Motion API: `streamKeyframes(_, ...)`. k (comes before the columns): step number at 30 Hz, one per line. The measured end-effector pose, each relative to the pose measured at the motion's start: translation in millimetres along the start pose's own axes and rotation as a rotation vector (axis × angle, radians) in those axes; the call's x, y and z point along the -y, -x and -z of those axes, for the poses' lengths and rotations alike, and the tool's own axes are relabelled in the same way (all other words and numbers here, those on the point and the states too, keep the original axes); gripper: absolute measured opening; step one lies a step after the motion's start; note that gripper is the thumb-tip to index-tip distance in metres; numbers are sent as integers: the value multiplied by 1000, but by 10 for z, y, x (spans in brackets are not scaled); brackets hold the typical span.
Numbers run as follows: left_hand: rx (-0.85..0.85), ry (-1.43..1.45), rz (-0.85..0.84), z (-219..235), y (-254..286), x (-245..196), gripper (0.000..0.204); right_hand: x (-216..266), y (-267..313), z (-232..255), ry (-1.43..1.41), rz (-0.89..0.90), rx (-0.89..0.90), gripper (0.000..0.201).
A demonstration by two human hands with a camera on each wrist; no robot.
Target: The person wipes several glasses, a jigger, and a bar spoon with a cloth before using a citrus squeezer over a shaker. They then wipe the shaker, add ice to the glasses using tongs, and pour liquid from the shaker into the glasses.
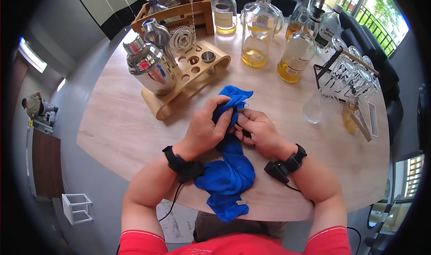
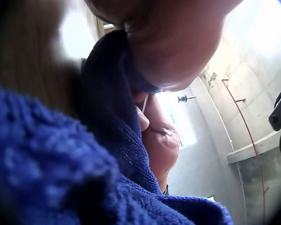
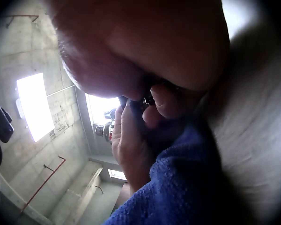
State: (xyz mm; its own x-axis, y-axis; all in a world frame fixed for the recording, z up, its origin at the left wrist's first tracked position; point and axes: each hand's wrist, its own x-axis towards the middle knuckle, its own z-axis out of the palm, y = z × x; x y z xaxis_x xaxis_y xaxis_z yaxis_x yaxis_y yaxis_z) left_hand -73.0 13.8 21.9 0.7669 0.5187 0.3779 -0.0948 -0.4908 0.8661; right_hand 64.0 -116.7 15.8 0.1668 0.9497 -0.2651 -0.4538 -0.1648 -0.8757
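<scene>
1. We are gripping the upper part of the blue cloth (image 1: 226, 165) with our left hand (image 1: 204, 129), fingers curled round it.
2. Our right hand (image 1: 261, 134) is pinching a small dark object, mostly hidden, against the cloth.
3. The cloth is trailing over the worktop's (image 1: 116, 125) near edge.
4. A steel shaker (image 1: 148, 66) and bottles (image 1: 256, 30) are standing toward the far edge.

A shiny cocktail shaker (image 1: 148, 66) is parked on a wooden rack (image 1: 188, 82), with whisky bottles (image 1: 274, 39) lined up behind and hanging glasses (image 1: 354, 75) nearby.
</scene>
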Motion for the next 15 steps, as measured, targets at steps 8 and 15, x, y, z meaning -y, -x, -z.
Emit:
streamKeyframes(8, -220, 144, 60, 121, -5, 171, 21, 29, 22, -29, -93, 56, -25, 21)
streamKeyframes(15, 39, 82, -219, 80, -1, 115, 23, 11, 7, 9, 69, 114, -10, 31)
